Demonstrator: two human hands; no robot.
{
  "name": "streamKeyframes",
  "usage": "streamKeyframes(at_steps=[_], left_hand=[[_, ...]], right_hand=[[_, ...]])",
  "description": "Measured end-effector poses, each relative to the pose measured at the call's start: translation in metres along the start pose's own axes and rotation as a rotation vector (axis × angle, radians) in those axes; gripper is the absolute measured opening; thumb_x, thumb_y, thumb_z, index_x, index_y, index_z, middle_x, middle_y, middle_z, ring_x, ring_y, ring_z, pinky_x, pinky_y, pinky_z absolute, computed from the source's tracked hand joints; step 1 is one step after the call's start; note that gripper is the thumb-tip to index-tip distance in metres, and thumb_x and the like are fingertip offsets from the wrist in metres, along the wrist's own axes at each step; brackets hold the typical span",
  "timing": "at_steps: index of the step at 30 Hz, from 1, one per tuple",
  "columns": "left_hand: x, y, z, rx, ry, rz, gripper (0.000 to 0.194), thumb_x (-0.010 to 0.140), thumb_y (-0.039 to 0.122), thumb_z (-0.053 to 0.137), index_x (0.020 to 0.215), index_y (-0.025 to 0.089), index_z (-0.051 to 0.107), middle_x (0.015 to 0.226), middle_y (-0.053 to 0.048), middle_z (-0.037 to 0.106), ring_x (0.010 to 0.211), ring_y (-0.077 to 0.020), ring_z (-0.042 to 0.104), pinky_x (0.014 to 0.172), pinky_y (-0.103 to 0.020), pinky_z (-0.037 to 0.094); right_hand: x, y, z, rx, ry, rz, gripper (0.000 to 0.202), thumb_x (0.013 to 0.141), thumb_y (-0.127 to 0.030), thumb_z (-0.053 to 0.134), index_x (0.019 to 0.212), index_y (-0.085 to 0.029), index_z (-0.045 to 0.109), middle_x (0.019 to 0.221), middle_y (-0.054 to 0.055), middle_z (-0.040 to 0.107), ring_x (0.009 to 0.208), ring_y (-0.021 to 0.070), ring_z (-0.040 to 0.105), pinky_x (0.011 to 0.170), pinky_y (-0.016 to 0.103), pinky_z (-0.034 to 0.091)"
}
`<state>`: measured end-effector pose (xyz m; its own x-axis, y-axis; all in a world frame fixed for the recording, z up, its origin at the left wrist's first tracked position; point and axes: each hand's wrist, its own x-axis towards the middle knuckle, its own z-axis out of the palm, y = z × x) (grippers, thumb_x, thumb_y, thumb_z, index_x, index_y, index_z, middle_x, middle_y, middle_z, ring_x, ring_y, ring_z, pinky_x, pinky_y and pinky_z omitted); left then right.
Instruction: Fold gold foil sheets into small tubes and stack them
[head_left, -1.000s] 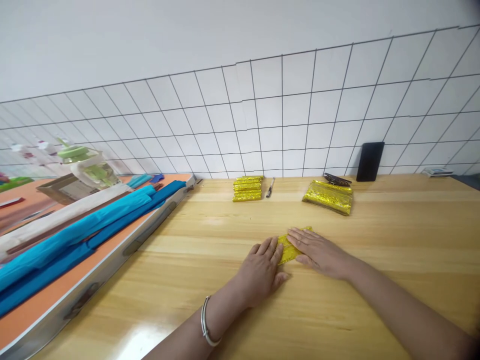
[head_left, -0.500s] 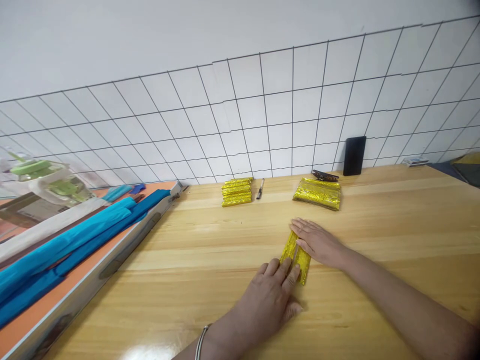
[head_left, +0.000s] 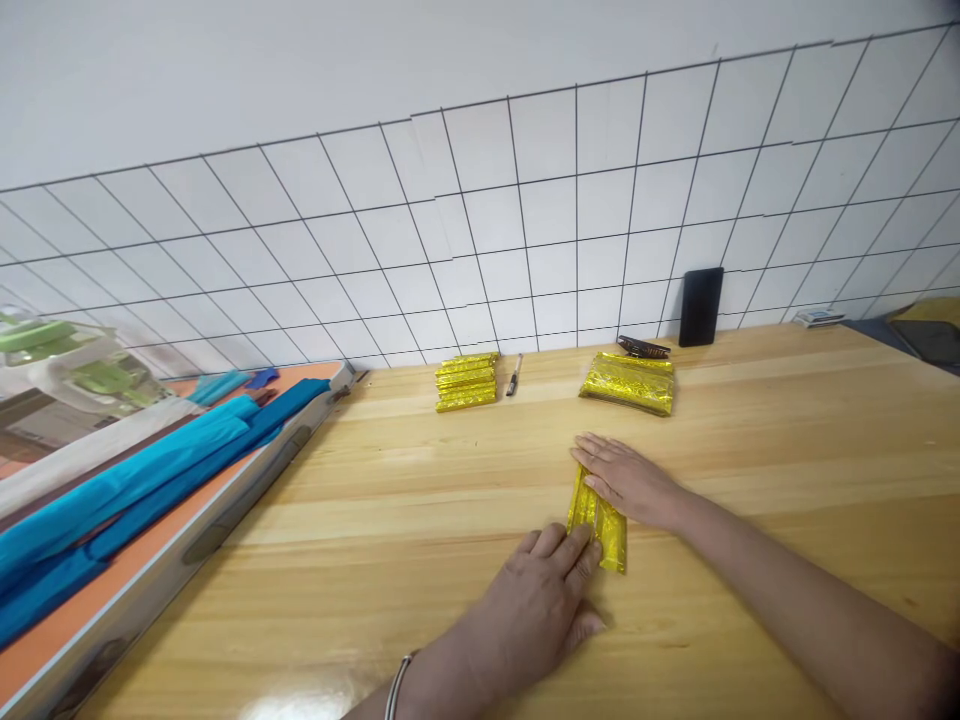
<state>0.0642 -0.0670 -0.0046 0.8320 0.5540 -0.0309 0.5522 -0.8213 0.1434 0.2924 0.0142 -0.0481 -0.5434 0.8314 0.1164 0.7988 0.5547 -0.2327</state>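
A shiny gold foil packet (head_left: 611, 535) lies flat on the wooden table (head_left: 375, 560). My right hand (head_left: 630, 482) rests spread on its far end, covering that part. At the packet's near left side, my left hand (head_left: 540, 600) touches the foil with its fingertips, the thumb held apart. Neither hand is closed round anything. Further back lie a row of narrow folded gold packets (head_left: 466, 382) and a flat stack of gold packets (head_left: 628, 382).
A pen (head_left: 514, 376) lies between the gold piles. A black clip (head_left: 643, 347) and an upright black box (head_left: 701, 306) are near the tiled wall. On the left, blue cloth (head_left: 135, 480) covers part of an orange surface beside a green-lidded container (head_left: 82, 360).
The view has shifted slightly. The packet's near end has swung a little to the right, and my left fingers have moved slightly along its left edge. My right hand stays on the far end.
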Motion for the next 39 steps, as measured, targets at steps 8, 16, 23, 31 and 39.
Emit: streamKeyframes(at_steps=[8,16,23,31,39], left_hand=[[0.001,-0.006,0.004,-0.11,-0.025,0.093,0.058,0.094,0.048,0.023,0.141,0.014,0.028,0.147,-0.008,0.025,0.137,-0.0235,0.017,0.113,-0.036,0.017],[-0.002,-0.009,0.008,-0.148,-0.007,0.129,0.055,0.095,0.046,0.025,0.142,0.019,0.024,0.149,-0.006,0.021,0.138,-0.0209,0.014,0.114,-0.035,0.016],[-0.005,-0.01,0.012,-0.125,0.033,0.127,0.056,0.095,0.046,0.026,0.141,0.015,0.027,0.147,-0.009,0.023,0.137,-0.0214,0.018,0.113,-0.034,0.017],[-0.007,-0.016,0.01,-0.083,0.047,0.039,0.069,0.091,0.057,0.024,0.14,0.009,0.027,0.147,-0.014,0.022,0.137,-0.0256,0.018,0.112,-0.037,0.017],[-0.009,-0.022,0.006,-0.132,0.057,-0.015,0.072,0.089,0.061,0.023,0.139,0.01,0.029,0.147,-0.014,0.021,0.137,-0.0264,0.016,0.112,-0.038,0.016]], right_hand=[[0.001,0.002,0.002,0.02,0.015,-0.034,0.051,0.094,-0.041,0.029,0.14,-0.019,0.032,0.148,0.007,0.025,0.136,0.0221,0.02,0.111,0.04,0.019],[0.002,-0.001,-0.001,0.015,-0.001,-0.03,0.052,0.094,-0.041,0.027,0.141,-0.018,0.03,0.148,0.008,0.024,0.135,0.023,0.021,0.11,0.042,0.021],[0.014,0.003,0.007,0.012,0.006,-0.051,0.051,0.094,-0.04,0.029,0.14,-0.017,0.032,0.148,0.01,0.025,0.135,0.0235,0.022,0.109,0.044,0.022],[0.061,0.003,0.01,0.015,-0.021,-0.159,0.051,0.093,-0.042,0.034,0.137,-0.017,0.037,0.146,0.01,0.029,0.134,0.0227,0.024,0.109,0.04,0.023],[0.085,-0.003,0.013,-0.002,-0.016,-0.19,0.049,0.094,-0.04,0.032,0.138,-0.018,0.036,0.146,0.009,0.029,0.134,0.022,0.025,0.109,0.042,0.024]])
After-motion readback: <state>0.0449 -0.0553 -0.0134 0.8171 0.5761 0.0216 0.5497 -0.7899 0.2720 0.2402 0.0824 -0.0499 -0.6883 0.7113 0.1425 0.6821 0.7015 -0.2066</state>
